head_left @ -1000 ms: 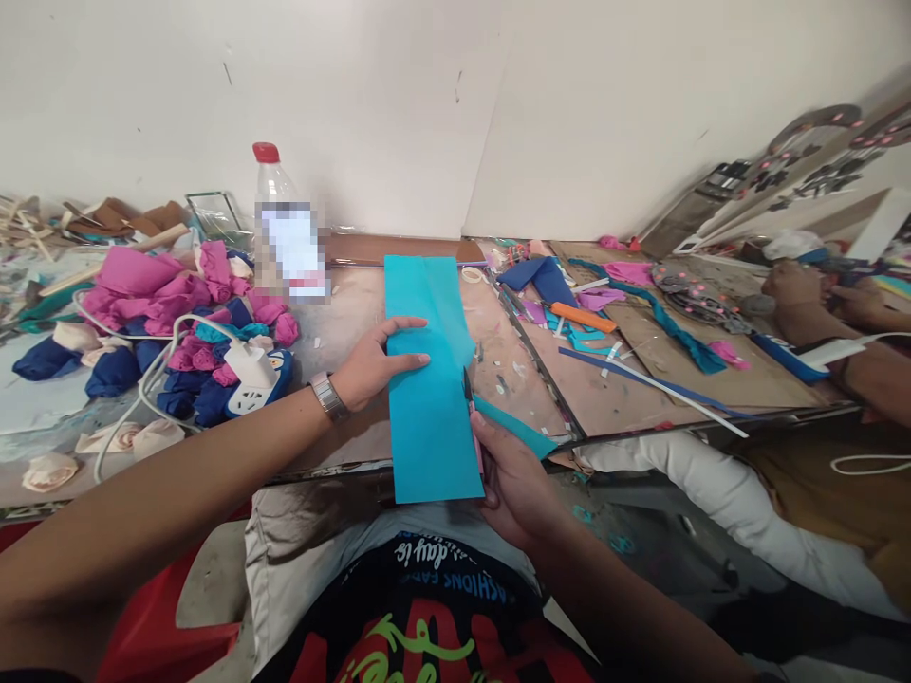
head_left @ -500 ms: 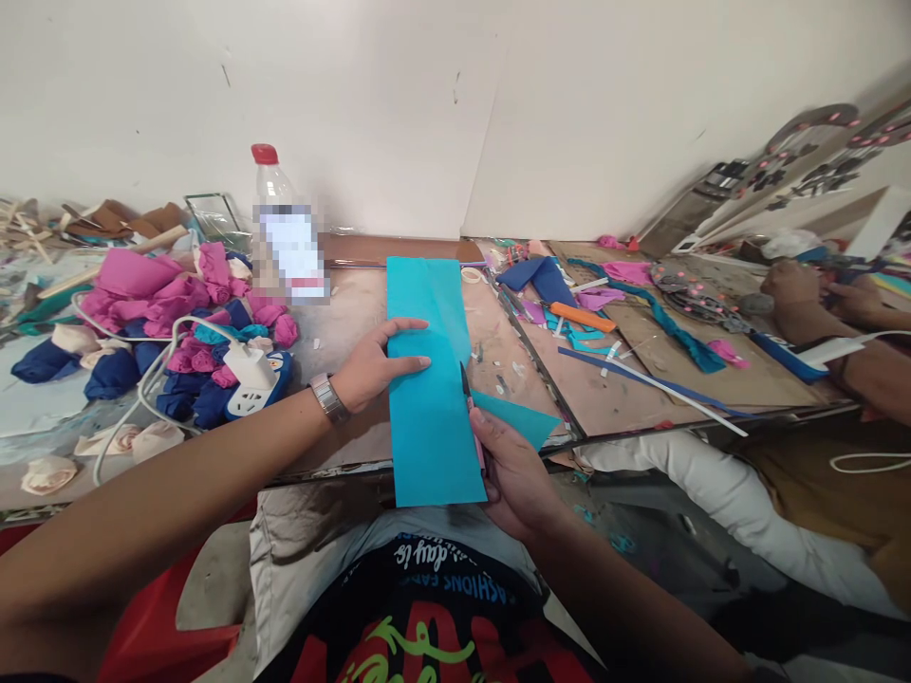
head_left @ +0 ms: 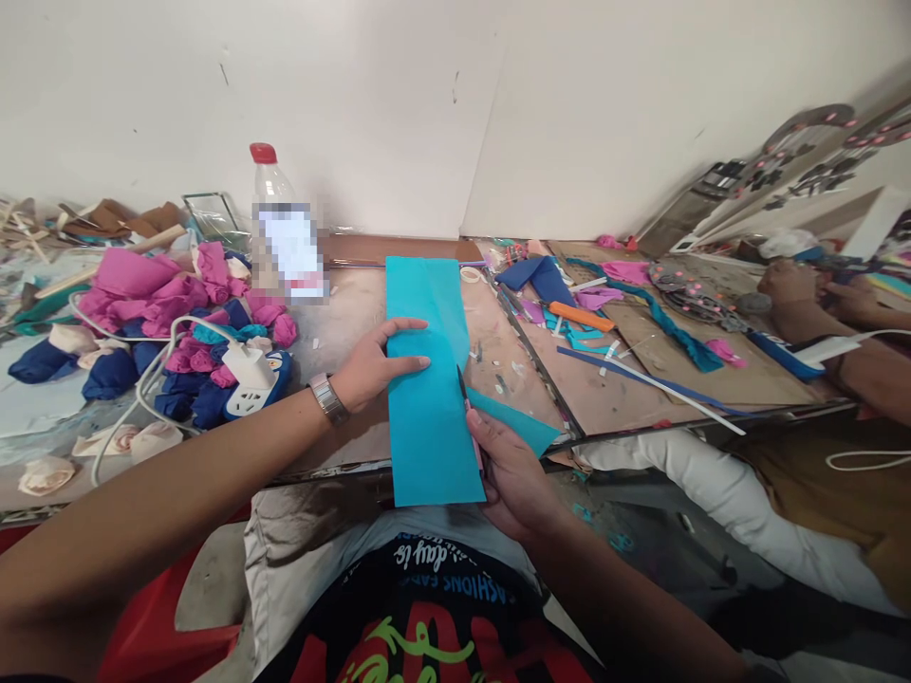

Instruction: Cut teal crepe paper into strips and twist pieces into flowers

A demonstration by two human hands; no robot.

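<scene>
A long bright-blue sheet lies on the table, its near end reaching past the edge over my lap; whether it is paper or cloth I cannot tell. My left hand holds its left side, thumb and forefinger on top, the other fingers out of sight. At the sheet's right edge, my right hand is closed around pink-handled scissors, dark blades pointing away from me. A pointed blue flap sticks out to the right behind this hand; its join with the sheet is hidden.
On the left are pink and navy fabric bundles, a power strip with a white cable, and a bottle behind a lit phone. An orange-handled tool lies among scraps on the right. A co-worker's hands are farther right.
The scissors and my right hand have shifted very slightly left along with the whole view. My left hand keeps its place on the sheet.
</scene>
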